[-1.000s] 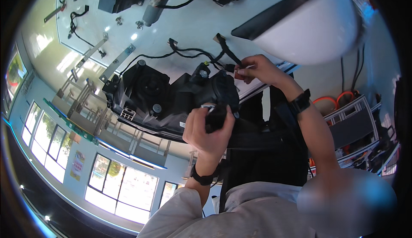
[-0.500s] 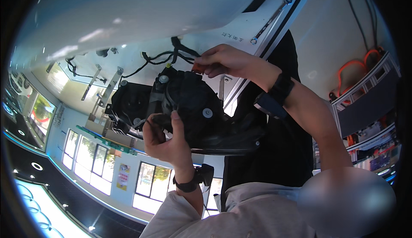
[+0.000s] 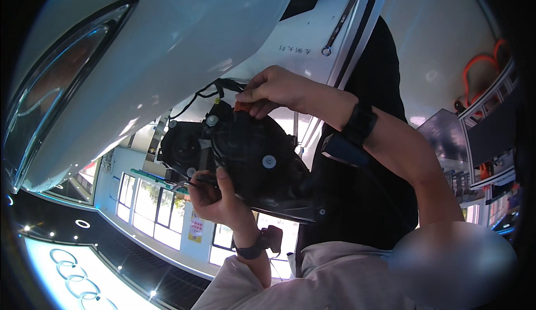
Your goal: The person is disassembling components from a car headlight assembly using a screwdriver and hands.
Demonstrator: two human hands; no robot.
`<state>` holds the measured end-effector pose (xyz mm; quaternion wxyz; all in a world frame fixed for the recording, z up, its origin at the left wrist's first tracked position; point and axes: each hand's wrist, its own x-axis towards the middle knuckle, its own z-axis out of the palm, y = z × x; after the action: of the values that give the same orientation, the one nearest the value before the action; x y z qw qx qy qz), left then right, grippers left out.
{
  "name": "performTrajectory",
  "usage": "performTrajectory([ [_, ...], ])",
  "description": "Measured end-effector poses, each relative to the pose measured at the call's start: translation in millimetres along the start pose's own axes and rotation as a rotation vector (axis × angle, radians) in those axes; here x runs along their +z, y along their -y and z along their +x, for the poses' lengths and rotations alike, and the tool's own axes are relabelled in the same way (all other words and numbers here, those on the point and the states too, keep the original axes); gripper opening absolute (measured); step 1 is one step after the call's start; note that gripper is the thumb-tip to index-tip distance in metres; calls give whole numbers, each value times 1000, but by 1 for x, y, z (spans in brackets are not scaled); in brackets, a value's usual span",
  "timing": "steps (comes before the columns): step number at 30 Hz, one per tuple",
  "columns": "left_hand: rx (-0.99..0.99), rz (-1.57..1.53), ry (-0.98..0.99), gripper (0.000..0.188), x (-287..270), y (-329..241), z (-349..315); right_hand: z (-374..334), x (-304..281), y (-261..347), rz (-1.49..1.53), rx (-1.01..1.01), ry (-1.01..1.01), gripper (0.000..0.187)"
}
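A black headlight unit [image 3: 251,148], its rounded back housing facing me, hangs beside the pale car body. My left hand [image 3: 215,198] is closed on the housing's lower edge, with the thumb up and the fingers curled, partly hidden. At the top of the housing, my right hand [image 3: 271,95] pinches an orange-red connector [image 3: 242,107] between thumb and fingers. The connector touches the housing's upper rim; how deeply it sits there cannot be seen. Black wiring harness [image 3: 223,84] runs behind my right fingertips. A small yellow part [image 3: 217,101] shows just left of the connector.
The pale car body [image 3: 184,36] arches over the upper left, with a fitted lamp [image 3: 67,81] on it. A combination wrench [image 3: 345,17] lies on the white surface at the top. An orange hose [image 3: 483,72] hangs by a rack [image 3: 491,114] at the right.
The view has shifted, so the car body fills more of the upper left and its lamp appears. My right hand stays on the connector, my left on the housing.
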<state>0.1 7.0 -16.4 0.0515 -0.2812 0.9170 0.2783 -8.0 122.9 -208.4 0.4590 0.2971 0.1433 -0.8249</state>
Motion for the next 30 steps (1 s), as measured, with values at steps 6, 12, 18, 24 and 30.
performTrajectory([
  [6,19,62,22,20,-3,2,3,1,0,0,-183,33,-52,32],
  [12,6,99,16,23,-4,2,3,6,-5,1,-273,42,17,29],
  [18,41,93,29,25,-4,11,4,25,-24,-9,-51,163,272,30],
  [24,80,87,44,23,-6,10,7,32,-26,-7,-33,166,342,31],
  [30,93,177,37,23,-6,11,6,28,-26,-14,-23,143,269,34],
])
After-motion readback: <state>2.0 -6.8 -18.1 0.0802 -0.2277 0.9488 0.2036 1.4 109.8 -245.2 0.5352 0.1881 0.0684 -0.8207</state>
